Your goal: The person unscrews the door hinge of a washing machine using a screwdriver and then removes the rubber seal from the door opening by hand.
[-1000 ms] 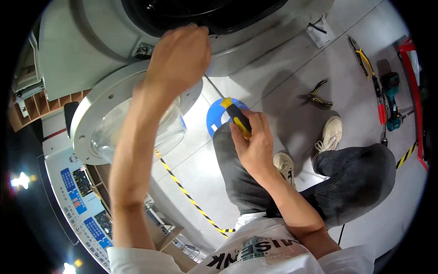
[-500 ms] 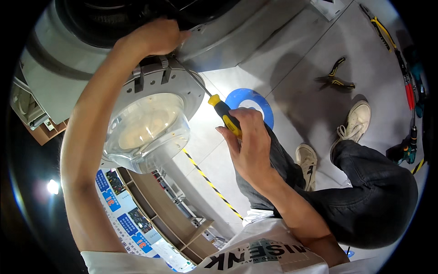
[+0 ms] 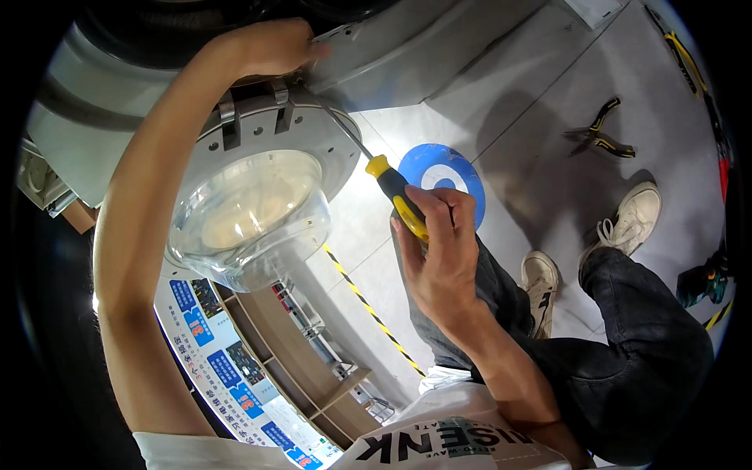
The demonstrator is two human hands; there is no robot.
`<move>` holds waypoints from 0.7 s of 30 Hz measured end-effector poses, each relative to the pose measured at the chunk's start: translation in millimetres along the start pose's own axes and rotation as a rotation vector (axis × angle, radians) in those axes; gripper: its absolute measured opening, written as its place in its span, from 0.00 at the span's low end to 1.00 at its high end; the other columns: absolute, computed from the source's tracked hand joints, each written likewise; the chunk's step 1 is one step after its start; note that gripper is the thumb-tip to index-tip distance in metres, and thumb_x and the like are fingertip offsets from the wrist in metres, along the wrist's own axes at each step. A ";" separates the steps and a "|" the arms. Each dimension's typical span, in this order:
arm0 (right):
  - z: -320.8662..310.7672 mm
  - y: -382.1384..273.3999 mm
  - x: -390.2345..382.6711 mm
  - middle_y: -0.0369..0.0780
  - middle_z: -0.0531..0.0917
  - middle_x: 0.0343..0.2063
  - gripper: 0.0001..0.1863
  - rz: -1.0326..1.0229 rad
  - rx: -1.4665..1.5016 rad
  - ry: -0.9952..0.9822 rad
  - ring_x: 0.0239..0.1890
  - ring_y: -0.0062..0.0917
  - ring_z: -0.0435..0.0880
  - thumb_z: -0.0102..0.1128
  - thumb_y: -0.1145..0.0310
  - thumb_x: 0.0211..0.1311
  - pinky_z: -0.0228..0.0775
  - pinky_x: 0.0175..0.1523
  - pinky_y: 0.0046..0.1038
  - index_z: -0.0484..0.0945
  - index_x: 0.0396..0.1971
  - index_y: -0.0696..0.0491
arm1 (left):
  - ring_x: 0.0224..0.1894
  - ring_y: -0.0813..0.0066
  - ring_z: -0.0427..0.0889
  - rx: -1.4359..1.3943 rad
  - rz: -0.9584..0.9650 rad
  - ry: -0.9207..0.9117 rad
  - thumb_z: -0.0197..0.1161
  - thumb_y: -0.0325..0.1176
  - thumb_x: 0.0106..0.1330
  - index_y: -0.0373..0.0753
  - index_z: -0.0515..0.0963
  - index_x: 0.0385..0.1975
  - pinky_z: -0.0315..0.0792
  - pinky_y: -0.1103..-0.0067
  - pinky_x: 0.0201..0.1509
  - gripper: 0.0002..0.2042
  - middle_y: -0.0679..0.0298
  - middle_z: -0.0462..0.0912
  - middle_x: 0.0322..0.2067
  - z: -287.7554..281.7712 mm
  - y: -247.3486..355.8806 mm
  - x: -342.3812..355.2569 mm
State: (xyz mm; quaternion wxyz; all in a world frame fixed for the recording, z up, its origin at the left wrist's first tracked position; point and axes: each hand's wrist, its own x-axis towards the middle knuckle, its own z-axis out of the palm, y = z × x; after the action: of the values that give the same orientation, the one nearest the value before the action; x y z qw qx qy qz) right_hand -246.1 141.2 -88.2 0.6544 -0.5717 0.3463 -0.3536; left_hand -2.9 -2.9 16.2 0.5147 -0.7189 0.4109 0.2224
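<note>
My right hand (image 3: 442, 266) is closed round the yellow-and-black handle of a screwdriver (image 3: 398, 197). Its long metal shaft slants up and left toward the hinge (image 3: 280, 92) of an open round washing machine door (image 3: 258, 211). The tip lies in shadow close under my left hand, so its exact contact cannot be made out. My left hand (image 3: 274, 47) is curled at the rim of the machine (image 3: 384, 59), just above the hinge. Its fingers are bent and mostly hidden, and whatever they grip does not show. The door hangs out with its clear glass bowl below the hinges.
Yellow-and-black pliers (image 3: 601, 131) lie spread on the floor to the right, beyond a blue round floor sticker (image 3: 470, 184). More tools (image 3: 689, 59) line the far right, with a power drill (image 3: 703, 282) lower down. A wooden shelf (image 3: 274, 345) stands at lower left.
The whole view has shifted slightly, with the floor things sitting farther right. My right hand still grips the screwdriver, and my left hand stays at the machine's rim.
</note>
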 end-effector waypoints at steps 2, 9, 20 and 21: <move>2.2 -1.6 -2.8 0.45 0.69 0.38 0.23 0.004 0.020 -0.002 0.33 0.33 0.75 0.65 0.80 0.49 0.72 0.33 0.28 0.69 0.46 0.57 | 0.30 0.65 0.78 0.009 0.000 0.032 0.53 0.52 0.64 0.33 0.77 0.36 0.70 0.73 0.39 0.23 0.52 0.79 0.28 3.2 -7.4 2.7; 5.7 1.6 -4.7 0.46 0.70 0.31 0.19 0.051 0.110 0.026 0.27 0.31 0.76 0.63 0.76 0.54 0.71 0.29 0.27 0.69 0.46 0.58 | 0.38 0.67 0.78 -0.130 -0.036 0.052 0.59 0.49 0.61 0.32 0.76 0.42 0.69 0.76 0.45 0.23 0.53 0.81 0.35 4.7 -4.5 12.6; -1.7 -13.4 10.6 0.43 0.73 0.28 0.16 0.547 0.470 -0.103 0.27 0.24 0.73 0.63 0.70 0.58 0.67 0.29 0.26 0.66 0.39 0.60 | 0.38 0.65 0.79 -0.120 -0.011 0.050 0.57 0.49 0.62 0.31 0.76 0.42 0.70 0.75 0.43 0.23 0.51 0.80 0.35 4.5 0.6 11.2; -1.0 -8.9 6.6 0.43 0.73 0.30 0.19 0.380 0.313 -0.108 0.31 0.28 0.73 0.66 0.72 0.53 0.66 0.32 0.28 0.66 0.40 0.59 | 0.37 0.64 0.79 -0.119 -0.018 0.056 0.57 0.49 0.63 0.31 0.77 0.42 0.70 0.74 0.42 0.23 0.51 0.80 0.34 4.9 0.0 10.7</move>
State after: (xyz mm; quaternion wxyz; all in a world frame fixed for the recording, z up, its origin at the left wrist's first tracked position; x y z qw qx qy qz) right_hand -244.2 134.1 -79.7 0.8071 -0.4062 0.3532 -0.2424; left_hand 3.6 -2.2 6.5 0.4612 -0.7578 0.4048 0.2219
